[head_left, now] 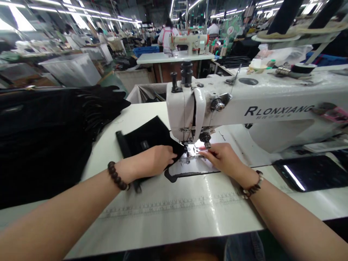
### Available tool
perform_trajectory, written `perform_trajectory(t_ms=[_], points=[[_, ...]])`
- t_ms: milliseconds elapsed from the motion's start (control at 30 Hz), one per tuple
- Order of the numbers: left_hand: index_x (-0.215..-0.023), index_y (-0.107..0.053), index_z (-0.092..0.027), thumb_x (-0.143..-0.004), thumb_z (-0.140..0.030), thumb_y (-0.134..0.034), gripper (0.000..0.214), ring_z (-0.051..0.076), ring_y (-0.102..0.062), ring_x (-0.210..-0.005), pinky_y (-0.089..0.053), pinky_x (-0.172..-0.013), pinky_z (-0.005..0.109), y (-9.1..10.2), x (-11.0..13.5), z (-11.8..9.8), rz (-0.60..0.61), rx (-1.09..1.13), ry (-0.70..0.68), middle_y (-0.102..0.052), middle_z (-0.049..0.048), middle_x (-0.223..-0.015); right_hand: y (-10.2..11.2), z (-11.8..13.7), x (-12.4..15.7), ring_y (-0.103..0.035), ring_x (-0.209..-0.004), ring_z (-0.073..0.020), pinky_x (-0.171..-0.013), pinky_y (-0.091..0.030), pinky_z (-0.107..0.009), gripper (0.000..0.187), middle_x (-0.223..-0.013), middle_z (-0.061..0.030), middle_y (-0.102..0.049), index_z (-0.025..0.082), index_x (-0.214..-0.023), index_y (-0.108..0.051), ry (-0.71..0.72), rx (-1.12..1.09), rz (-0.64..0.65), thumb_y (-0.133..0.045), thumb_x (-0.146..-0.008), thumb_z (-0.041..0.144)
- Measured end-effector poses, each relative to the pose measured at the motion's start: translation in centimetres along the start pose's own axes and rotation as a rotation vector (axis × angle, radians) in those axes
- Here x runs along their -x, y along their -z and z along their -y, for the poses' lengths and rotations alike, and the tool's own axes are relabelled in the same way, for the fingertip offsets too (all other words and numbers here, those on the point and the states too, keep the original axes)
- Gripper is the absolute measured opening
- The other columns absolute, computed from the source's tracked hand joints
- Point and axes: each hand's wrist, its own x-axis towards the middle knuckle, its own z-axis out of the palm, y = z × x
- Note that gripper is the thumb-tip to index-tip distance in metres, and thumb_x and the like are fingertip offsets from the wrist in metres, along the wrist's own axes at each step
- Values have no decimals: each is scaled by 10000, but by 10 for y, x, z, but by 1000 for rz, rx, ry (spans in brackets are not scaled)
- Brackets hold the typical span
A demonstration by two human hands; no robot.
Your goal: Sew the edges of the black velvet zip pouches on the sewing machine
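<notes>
On the white table [163,217], centre frame, a black fabric piece [146,139], judged limp and best held near its edge, is pressed flat under the left hand [152,161], whose fingers are not closed around it; the right hand [221,157] grip cannot be told.

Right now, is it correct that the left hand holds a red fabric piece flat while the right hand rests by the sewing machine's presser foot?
Not quite: the fabric piece is black, not red, as the head view shows. The left hand does hold it flat, and the right hand rests by the presser foot of the sewing machine.
</notes>
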Motion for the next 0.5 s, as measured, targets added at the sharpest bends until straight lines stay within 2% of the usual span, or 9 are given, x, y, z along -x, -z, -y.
perform_trajectory(t_ms=[100, 167, 233, 300, 400, 500], points=[[-957, -623, -171, -832, -150, -534, 155, 111, -595, -788, -468, -737, 187, 12, 7, -21, 85, 188, 2, -630, 8, -881, -5, 6, 5, -591, -674, -140, -629, -388, -239, 207, -767, -55, -672, 161, -875, -657, 154, 153, 137, -475, -865, 261], [-1012, -601, -149, -795, -141, -586, 218, 139, -583, -883, -468, -801, 223, 11, 9, -31, 72, 273, 80, -605, 45, -999, -7, 8, 7, -600, -681, -145, -637, -392, -240, 212, -788, -63, -676, 163, -906, -653, 202, 195, 175, -473, -870, 270], [-1098, -557, -116, -771, -161, -621, 337, 205, -529, -1027, -440, -898, 317, 3, 9, -36, 2, 256, 146, -535, 110, -1165, -8, 8, 8, -595, -659, -142, -619, -384, -236, 222, -775, -60, -674, 166, -931, -644, 235, 218, 209, -459, -878, 278], [-1160, -513, -105, -781, -186, -611, 400, 250, -461, -1126, -394, -959, 399, -8, 10, -39, -70, 206, 145, -461, 139, -1268, -7, 8, 9, -588, -654, -138, -605, -373, -231, 231, -768, -53, -671, 170, -967, -628, 274, 215, 243, -440, -888, 276], [-1194, -479, -100, -818, -189, -557, 395, 286, -400, -1190, -329, -996, 500, -20, 13, -43, -140, 141, 108, -454, 141, -1287, -6, 9, 12, -577, -651, -129, -590, -357, -224, 244, -746, -46, -659, 162, -985, -613, 320, 197, 263, -414, -901, 276], [-1203, -468, -81, -854, -161, -483, 358, 278, -404, -1196, -338, -997, 490, -25, 16, -45, -150, 101, 56, -476, 149, -1269, -6, 12, 13, -544, -584, -113, -552, -325, -225, 270, -673, -32, -634, 153, -912, -623, 342, 243, 288, -381, -913, 272]])
